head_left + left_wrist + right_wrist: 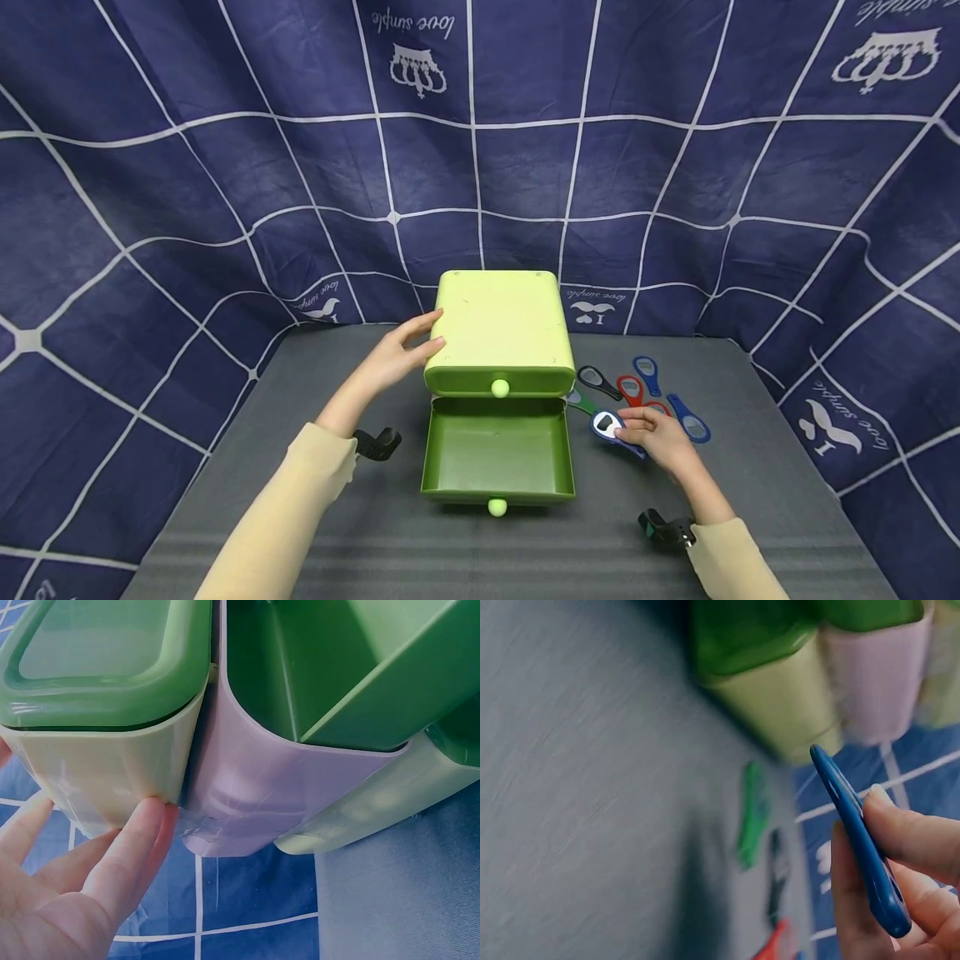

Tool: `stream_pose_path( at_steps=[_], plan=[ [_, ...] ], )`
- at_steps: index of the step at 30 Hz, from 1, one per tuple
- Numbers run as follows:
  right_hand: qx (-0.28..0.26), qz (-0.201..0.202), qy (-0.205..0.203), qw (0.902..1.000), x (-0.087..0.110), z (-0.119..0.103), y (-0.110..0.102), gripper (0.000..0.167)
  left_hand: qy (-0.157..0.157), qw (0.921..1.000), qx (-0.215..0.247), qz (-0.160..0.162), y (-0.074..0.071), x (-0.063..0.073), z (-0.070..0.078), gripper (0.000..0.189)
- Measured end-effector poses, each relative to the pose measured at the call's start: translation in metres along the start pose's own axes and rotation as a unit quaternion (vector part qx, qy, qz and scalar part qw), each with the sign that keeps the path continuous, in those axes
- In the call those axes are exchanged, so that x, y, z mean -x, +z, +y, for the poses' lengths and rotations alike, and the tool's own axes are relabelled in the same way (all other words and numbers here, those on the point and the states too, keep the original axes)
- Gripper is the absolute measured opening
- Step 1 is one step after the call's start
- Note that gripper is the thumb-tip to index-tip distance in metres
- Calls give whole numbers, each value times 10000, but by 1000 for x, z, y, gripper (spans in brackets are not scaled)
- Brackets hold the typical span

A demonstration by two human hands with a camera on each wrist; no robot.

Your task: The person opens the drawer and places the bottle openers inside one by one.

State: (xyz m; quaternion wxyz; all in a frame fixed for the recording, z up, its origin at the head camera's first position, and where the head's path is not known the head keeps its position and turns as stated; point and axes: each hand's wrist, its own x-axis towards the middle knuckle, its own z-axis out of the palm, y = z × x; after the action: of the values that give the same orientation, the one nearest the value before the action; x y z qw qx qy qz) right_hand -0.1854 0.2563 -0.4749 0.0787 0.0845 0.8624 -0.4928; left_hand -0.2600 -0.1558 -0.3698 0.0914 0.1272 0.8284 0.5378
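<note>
A small drawer cabinet (498, 321) stands in the middle of the table, its top drawer closed. A lower green drawer (497, 450) is pulled out, and its inside looks bare. My left hand (393, 360) touches the left side of the top tier, fingertips lying against the pale yellow wall (120, 772). To the right of the pulled-out drawer, my right hand (651, 435) pinches a blue bottle opener (862, 847) between thumb and fingers. Its oval head with a metal insert faces up in the head view.
Several more bottle openers lie right of the cabinet: a black one (598, 382), a red one (630, 390), a green one (579, 402) partly hidden, and blue ones (690, 421). A dark blue curtain (525, 167) with white lines surrounds the grey table (360, 533).
</note>
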Motion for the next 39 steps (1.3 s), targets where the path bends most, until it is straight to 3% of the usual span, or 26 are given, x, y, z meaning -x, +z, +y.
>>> stream_pose_path(
  at_steps=[8, 14, 21, 26, 33, 39],
  plan=[
    [-696, -541, -679, 9938, 24, -48, 1, 47, -23, 10000, 32, -14, -1, 0, 1, 60],
    [-894, -1060, -1061, 9846, 36, -75, 28, 42, 31, 10000, -14, 10, 0, 0, 3, 61],
    [-211, -1072, -1622, 9807, 37, -89, 79, 30, 9, 10000, -35, -23, 0, 0, 1, 61],
    [253, -1133, -1890, 9751, 41, -98, 105, 26, 1, 10000, -77, -17, 0, 0, 1, 61],
    [552, -1604, -2144, 9619, 40, -103, 122, 22, 3, 9999, -100, -5, -1, 0, 1, 61],
    [640, -1810, -2078, 9592, 36, -103, 125, 20, -21, 10000, -81, 5, 0, 0, 0, 61]
  ],
)
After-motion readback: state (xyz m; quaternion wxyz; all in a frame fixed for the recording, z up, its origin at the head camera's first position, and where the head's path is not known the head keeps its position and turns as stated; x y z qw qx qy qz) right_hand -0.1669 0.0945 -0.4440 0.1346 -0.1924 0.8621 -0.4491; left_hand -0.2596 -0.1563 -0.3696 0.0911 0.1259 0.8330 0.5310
